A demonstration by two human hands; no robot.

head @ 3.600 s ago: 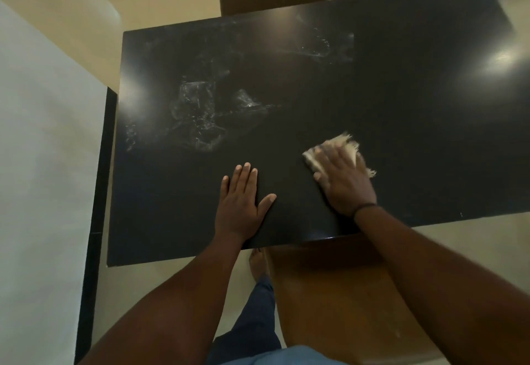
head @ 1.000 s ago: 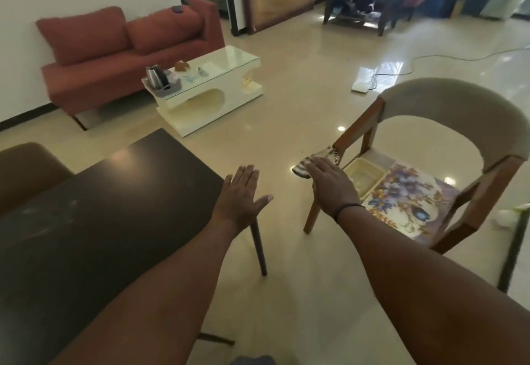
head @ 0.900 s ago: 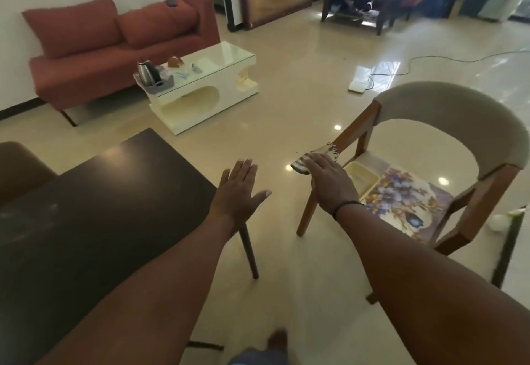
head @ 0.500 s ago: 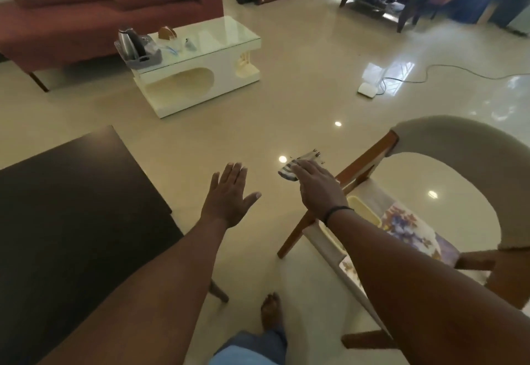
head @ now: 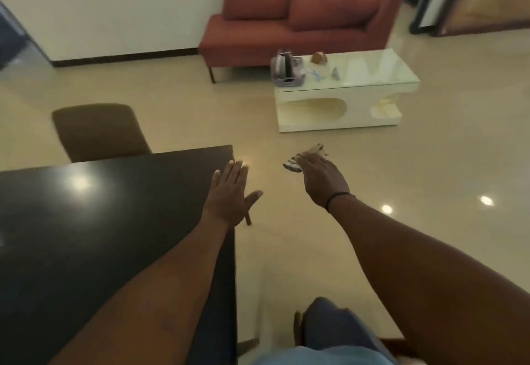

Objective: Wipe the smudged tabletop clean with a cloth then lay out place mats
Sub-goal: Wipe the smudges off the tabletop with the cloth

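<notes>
1. Cloth (head: 305,159), striped and fringed, sticks out past the fingertips of the right hand (head: 321,181), which holds it from above over bare floor; how the fingers underneath close on it cannot be seen.
2. Left of that grip, the left hand (head: 229,195) is flat, fingers straight and together, thumb spread, holding nothing, over the far right corner of the dark tabletop (head: 100,221).
3. That tabletop is glossy and carries a bright ceiling-light reflection well left of the hands.
4. Beyond the table's far edge stands a brown chair back (head: 97,131).
5. Past the cloth, farther across the shiny beige tiled floor (head: 430,178), sits a cream coffee table (head: 341,101) with a kettle in a grey tray (head: 286,70) on its glass top.
6. Behind it, a red sofa (head: 295,26) stands against the white wall.
</notes>
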